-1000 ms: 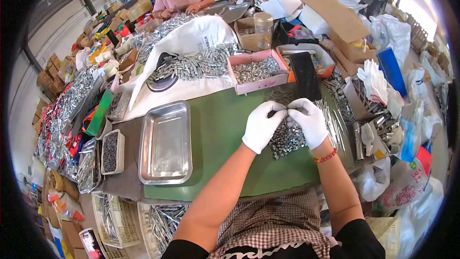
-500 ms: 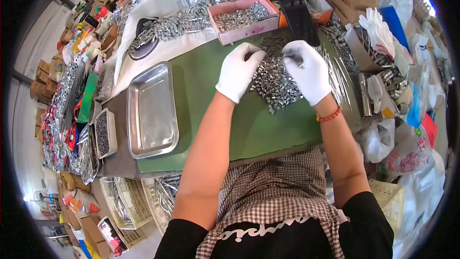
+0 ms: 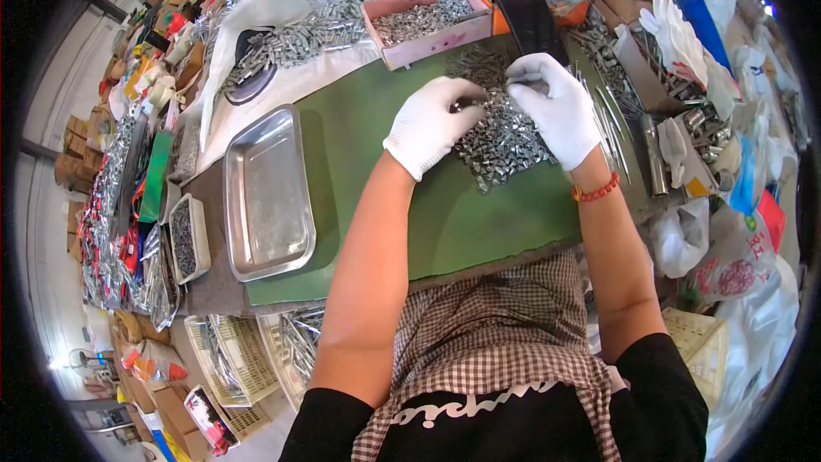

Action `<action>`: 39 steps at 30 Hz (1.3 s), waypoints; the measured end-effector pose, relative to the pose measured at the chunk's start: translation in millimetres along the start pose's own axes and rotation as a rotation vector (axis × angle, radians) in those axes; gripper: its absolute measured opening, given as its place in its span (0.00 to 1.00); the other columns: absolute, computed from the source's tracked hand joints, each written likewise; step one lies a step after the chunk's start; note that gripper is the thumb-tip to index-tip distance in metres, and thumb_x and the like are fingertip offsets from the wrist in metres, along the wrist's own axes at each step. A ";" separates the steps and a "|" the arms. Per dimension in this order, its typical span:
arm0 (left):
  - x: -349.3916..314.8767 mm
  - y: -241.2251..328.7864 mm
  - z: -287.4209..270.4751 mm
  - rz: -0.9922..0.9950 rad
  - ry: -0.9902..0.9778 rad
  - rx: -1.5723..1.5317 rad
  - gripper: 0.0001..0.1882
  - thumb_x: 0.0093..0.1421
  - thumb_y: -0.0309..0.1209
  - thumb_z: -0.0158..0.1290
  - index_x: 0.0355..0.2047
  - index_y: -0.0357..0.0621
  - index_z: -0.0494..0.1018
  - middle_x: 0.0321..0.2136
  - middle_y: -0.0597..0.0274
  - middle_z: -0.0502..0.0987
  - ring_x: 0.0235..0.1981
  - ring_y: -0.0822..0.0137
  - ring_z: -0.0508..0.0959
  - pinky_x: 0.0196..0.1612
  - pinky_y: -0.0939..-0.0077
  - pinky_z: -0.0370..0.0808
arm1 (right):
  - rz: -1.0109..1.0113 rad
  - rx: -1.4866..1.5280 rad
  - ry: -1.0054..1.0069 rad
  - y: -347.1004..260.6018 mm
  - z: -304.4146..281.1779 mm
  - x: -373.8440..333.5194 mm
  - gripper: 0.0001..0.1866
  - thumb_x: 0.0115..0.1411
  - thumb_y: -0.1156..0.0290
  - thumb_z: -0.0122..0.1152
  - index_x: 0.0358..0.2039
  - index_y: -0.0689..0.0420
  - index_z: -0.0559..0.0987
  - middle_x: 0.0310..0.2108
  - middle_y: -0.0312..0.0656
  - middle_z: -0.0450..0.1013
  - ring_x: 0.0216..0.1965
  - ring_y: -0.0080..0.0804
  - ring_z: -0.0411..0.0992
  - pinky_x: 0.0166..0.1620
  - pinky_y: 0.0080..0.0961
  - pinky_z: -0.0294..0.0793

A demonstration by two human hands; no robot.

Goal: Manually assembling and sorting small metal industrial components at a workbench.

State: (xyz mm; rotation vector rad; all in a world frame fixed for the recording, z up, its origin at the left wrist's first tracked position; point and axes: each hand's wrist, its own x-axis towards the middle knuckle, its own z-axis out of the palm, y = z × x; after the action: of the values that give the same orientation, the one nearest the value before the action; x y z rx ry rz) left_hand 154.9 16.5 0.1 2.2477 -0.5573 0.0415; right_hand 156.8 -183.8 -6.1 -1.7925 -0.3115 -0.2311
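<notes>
Both my hands wear white gloves and hover over a pile of small shiny metal pieces [image 3: 505, 150] on a green work mat [image 3: 376, 231]. My left hand [image 3: 436, 124] is at the pile's left side, its fingers curled toward the thumb around a small metal piece [image 3: 459, 106] that barely shows. At the pile's far right, my right hand [image 3: 556, 107] has thumb and fingertips drawn together. Whatever lies between them is too small to make out. Just beyond the hands lies a patch of finer, darker metal bits [image 3: 481, 64].
An open metal tray [image 3: 305, 205] stands at left on the mat. Behind the pile are a pink box of small parts [image 3: 410, 56] and a black phone-like object [image 3: 526, 17]. Long thin metal rods [image 3: 611, 124] lie right of my right hand. A white sheet [image 3: 227, 111] bears more metal parts.
My left hand has shifted slightly right and its fingers have turned inward. The right hand has moved a little up and right. The whole view has tilted slightly.
</notes>
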 end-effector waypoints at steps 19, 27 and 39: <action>3.5 6.0 11.6 0.041 0.257 -0.178 0.09 0.57 0.32 0.55 0.33 0.38 0.77 0.31 0.50 0.77 0.37 0.54 0.78 0.43 0.66 0.74 | 0.159 0.231 -0.210 0.0 -2.9 1.2 0.10 0.62 0.77 0.59 0.44 0.63 0.76 0.36 0.39 0.77 0.34 0.22 0.76 0.38 0.19 0.77; -0.6 5.5 6.3 0.113 -0.259 0.163 0.13 0.52 0.36 0.56 0.34 0.41 0.78 0.33 0.50 0.77 0.40 0.50 0.77 0.47 0.62 0.74 | 0.165 0.187 -0.089 -0.1 -12.9 5.8 0.11 0.62 0.75 0.57 0.45 0.65 0.76 0.32 0.36 0.75 0.31 0.20 0.73 0.39 0.19 0.74; 0.6 22.5 16.1 0.128 0.211 -0.058 0.10 0.55 0.34 0.58 0.35 0.41 0.78 0.31 0.53 0.77 0.36 0.54 0.77 0.41 0.66 0.74 | 0.151 0.308 -0.172 -0.2 -8.2 2.4 0.15 0.62 0.75 0.60 0.48 0.66 0.73 0.40 0.43 0.76 0.36 0.25 0.76 0.40 0.21 0.78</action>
State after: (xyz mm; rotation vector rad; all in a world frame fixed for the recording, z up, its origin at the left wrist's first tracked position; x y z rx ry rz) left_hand 143.9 -8.3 5.2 2.1165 -0.5782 0.3197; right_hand 159.1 -191.5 -3.2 -1.5236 -0.3139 0.0767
